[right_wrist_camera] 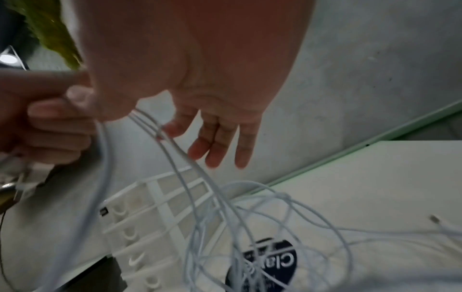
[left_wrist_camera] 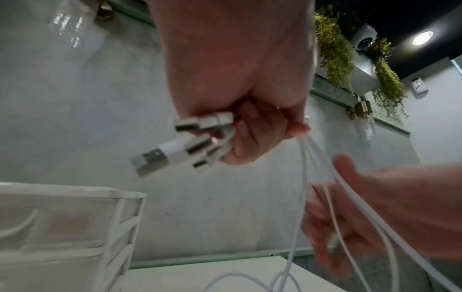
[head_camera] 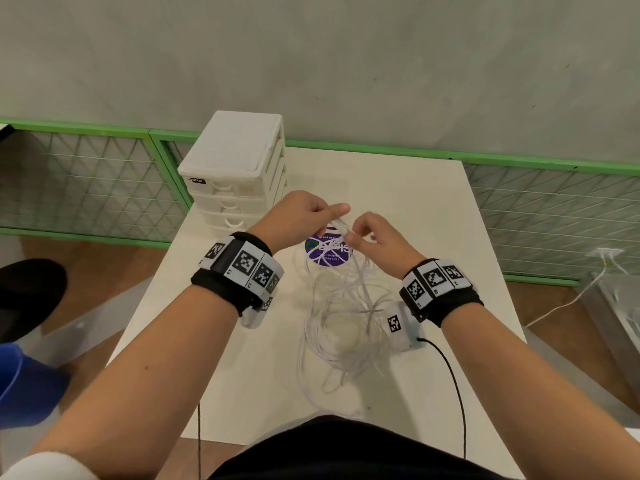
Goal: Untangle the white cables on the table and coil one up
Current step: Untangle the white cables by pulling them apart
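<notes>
A tangle of white cables [head_camera: 343, 323] lies on the white table [head_camera: 415, 209], and strands rise from it to both raised hands. My left hand [head_camera: 329, 212] grips a bunch of cable plugs [left_wrist_camera: 190, 144] in its curled fingers, with strands hanging below [left_wrist_camera: 306, 177]. Just to its right, my right hand [head_camera: 360, 235] pinches several strands [right_wrist_camera: 150, 122] between thumb and index finger. Its other fingers [right_wrist_camera: 220, 150] hang straight. One loose plug [right_wrist_camera: 433, 218] lies on the table to the right.
A white drawer unit [head_camera: 235, 168] stands at the table's back left, close to my left hand. A round purple sticker [head_camera: 327, 252] lies under the cables. A green mesh fence [head_camera: 104, 188] runs behind. Black wrist-camera leads [head_camera: 453, 382] hang near the front edge.
</notes>
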`<action>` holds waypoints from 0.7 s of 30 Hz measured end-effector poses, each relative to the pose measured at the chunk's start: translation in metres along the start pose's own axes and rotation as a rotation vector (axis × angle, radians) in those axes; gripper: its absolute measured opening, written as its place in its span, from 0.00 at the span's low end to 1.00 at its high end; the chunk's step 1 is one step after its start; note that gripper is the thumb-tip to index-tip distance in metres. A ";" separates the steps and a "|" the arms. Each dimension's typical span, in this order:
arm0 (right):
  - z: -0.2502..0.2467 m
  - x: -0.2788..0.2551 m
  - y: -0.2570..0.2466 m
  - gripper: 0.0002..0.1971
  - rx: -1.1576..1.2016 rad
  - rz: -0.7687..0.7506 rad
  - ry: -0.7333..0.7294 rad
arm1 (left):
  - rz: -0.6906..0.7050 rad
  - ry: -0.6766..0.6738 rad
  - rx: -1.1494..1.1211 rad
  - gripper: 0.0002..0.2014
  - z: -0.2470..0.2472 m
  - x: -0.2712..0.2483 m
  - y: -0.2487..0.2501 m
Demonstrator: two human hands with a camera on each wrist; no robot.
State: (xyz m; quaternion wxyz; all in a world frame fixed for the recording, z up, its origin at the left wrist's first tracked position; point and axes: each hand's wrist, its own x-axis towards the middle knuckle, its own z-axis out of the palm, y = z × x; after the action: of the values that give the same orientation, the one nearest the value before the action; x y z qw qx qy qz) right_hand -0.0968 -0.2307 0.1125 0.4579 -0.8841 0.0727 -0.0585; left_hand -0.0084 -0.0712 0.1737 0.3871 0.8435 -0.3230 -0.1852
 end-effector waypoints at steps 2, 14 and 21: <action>0.003 -0.008 0.000 0.09 0.073 0.049 -0.112 | 0.024 0.039 -0.048 0.27 -0.005 -0.002 0.002; 0.027 -0.008 0.028 0.09 -0.082 0.382 -0.314 | 0.188 0.364 -0.460 0.26 -0.024 -0.009 0.026; 0.000 0.004 0.034 0.44 -0.234 0.559 0.058 | 0.173 0.574 -0.569 0.27 -0.024 -0.012 0.021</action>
State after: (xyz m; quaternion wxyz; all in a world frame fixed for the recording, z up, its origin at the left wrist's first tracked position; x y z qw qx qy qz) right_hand -0.0951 -0.2507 0.0847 0.3488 -0.8746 0.3325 0.0533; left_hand -0.0118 -0.0608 0.2054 0.6934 0.6899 -0.2078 0.0089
